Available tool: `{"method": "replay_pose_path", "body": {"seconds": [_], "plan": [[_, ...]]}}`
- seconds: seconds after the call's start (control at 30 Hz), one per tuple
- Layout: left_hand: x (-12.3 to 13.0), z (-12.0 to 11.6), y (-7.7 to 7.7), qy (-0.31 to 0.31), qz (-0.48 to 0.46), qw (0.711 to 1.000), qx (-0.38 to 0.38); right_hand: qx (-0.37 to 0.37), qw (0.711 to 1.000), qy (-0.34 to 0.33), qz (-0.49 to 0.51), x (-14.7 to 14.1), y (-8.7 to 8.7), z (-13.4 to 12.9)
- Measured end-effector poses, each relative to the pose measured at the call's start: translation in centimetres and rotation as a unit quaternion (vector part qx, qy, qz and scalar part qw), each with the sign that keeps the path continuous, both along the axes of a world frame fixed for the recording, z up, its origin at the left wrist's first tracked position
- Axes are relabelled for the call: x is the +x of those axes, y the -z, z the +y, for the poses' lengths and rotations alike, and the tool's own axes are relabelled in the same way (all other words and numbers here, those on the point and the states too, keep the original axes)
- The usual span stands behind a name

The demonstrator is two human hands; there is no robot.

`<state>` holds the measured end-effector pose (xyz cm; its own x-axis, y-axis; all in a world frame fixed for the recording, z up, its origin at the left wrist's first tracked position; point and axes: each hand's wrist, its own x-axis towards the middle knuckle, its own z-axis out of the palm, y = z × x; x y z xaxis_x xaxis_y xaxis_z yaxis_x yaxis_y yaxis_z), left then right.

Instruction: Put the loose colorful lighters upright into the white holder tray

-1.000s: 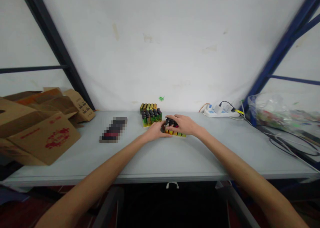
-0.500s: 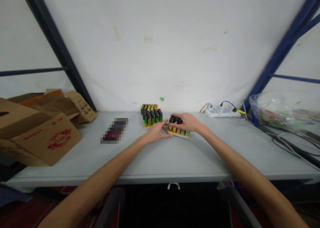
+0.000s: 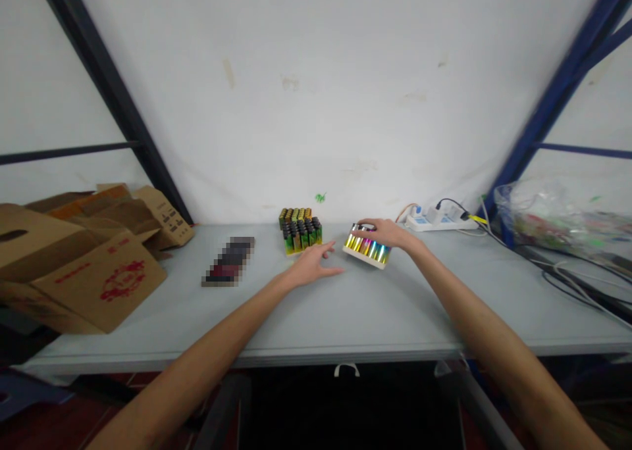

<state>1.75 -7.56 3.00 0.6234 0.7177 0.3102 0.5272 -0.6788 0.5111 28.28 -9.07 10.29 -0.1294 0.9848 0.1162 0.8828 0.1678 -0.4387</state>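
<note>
My right hand (image 3: pixel 388 231) grips a tray of lighters (image 3: pixel 368 249) from above, its fingers over the dark tops. Their shiny bodies run from yellow through pink to blue, and the pale tray base tilts toward me. My left hand (image 3: pixel 312 266) is empty, thumb and fingers apart, a short way left of that tray. Just behind the left hand stands a block of green lighters (image 3: pixel 302 237) with black tops. A second block with yellowish tops (image 3: pixel 295 214) stands behind it, near the wall.
Open cardboard boxes (image 3: pixel 106 275) occupy the left end of the table (image 3: pixel 336 318). A pixelated dark flat item (image 3: pixel 228 262) lies left of centre. At the back right is a white power strip (image 3: pixel 439 220) with plugs. Cables (image 3: pixel 567 275) and clear plastic bags (image 3: pixel 538 213) lie at the right.
The tray of lighters has shifted right and tipped in my right hand, showing more of the shiny bodies. My left hand has come away from it and spread its fingers.
</note>
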Motion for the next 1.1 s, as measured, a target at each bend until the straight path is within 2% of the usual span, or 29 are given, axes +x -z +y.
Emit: {"method": "replay_pose_path", "body": {"seconds": [0.13,0.2,0.3,0.53,0.8,1.0,1.1], "plan": [[0.1,0.1,0.3,0.009,-0.005,1.0,0.003,-0.033,0.998,0.022,0.057,1.3,0.1,1.0],[0.1,0.2,0.4,0.012,-0.005,1.0,0.004,-0.075,0.991,0.03,0.102,1.9,0.4,1.2],[0.1,0.3,0.5,0.013,0.0,1.0,0.001,-0.139,0.974,0.041,0.177,2.4,1.1,1.4],[0.2,0.2,0.3,0.025,-0.003,1.0,0.001,-0.194,0.936,0.051,0.289,1.7,3.2,1.2],[1.7,-1.6,-0.5,-0.007,-0.035,0.998,-0.051,-0.206,0.92,0.058,0.328,1.1,3.6,0.9],[4.4,-3.6,-0.8,0.045,-0.064,0.996,-0.039,-0.193,0.915,0.079,0.345,0.3,3.4,0.2],[5.4,-3.5,-0.2,0.007,-0.081,0.995,-0.059,-0.18,0.915,0.088,0.349,-0.3,3.5,-0.1]]}}
